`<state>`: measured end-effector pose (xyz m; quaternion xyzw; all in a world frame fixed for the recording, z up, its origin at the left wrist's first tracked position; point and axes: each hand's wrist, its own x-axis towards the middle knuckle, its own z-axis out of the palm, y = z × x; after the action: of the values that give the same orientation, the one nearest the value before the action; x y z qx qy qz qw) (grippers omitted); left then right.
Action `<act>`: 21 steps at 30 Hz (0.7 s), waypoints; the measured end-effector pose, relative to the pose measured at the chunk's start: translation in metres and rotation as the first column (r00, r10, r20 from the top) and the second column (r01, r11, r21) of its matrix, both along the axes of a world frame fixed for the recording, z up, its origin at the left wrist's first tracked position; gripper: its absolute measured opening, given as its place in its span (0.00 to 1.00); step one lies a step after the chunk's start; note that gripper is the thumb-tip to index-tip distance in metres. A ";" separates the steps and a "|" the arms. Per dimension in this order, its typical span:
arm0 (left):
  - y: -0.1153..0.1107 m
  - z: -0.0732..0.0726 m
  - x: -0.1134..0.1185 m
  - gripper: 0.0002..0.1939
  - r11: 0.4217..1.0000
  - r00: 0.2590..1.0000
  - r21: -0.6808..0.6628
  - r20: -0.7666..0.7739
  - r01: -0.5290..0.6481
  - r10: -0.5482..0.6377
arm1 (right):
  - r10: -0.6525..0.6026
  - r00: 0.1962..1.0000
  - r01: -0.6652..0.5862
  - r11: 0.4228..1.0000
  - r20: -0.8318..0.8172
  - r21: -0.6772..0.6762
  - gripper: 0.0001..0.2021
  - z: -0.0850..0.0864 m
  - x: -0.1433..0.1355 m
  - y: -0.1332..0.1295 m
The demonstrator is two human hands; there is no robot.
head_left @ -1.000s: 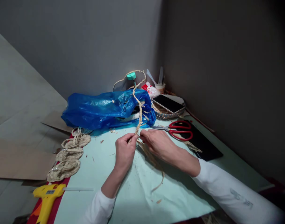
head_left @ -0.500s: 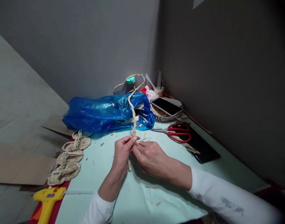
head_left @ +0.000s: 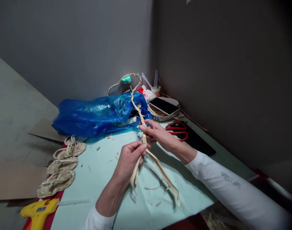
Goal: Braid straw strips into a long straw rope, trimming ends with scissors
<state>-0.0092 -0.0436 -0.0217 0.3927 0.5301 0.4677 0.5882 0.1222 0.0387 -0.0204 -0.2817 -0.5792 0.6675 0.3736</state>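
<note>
A pale straw braid point(head_left: 137, 108) runs from a green clamp point(head_left: 126, 79) at the back down to my hands. My left hand point(head_left: 132, 156) pinches the braid's lower end between thumb and fingers. Loose straw strands point(head_left: 166, 177) fan out below that grip, some hanging by the left wrist and others trailing right over the table. Higher up, my right hand point(head_left: 157, 132) has its thumb and fingers closed around the braid; its far fingers are partly hidden. Red-handled scissors point(head_left: 178, 131) lie just beyond the right hand, partly covered by it.
Behind the hands lies a blue plastic bag point(head_left: 88, 116). Several woven straw slippers point(head_left: 62, 164) line the left edge above a yellow glue gun point(head_left: 40, 210). To the right are a phone point(head_left: 163, 105) on a basket point(head_left: 162, 117) and a black tablet-like slab point(head_left: 198, 142). Walls bound the back and right.
My right hand has moved up from beside the left hand onto the braid. Loose strands now spread below the left hand, which still grips the braid. The whole view has shifted slightly.
</note>
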 end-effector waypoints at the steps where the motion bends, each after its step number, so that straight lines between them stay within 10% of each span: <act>1: -0.001 0.000 0.001 0.16 1.000 1.000 0.002 -0.017 0.009 -0.009 | 0.052 0.998 -0.053 0.997 -0.030 -0.050 0.16 -0.001 -0.001 0.000; 10: -0.008 -0.006 0.014 0.12 0.970 0.864 0.244 -0.486 -0.008 0.129 | -0.285 0.958 0.284 0.954 -0.005 0.091 0.17 -0.016 -0.009 0.006; 21: -0.005 -0.004 0.004 0.12 0.995 0.985 -0.013 -0.143 -0.098 0.095 | -0.136 0.968 0.091 0.974 -0.213 -0.209 0.17 -0.009 -0.009 0.009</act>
<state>-0.0052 -0.0485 -0.0253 0.3929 0.5937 0.4611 0.5296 0.1134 0.0476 -0.0298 -0.2723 -0.4467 0.7269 0.4449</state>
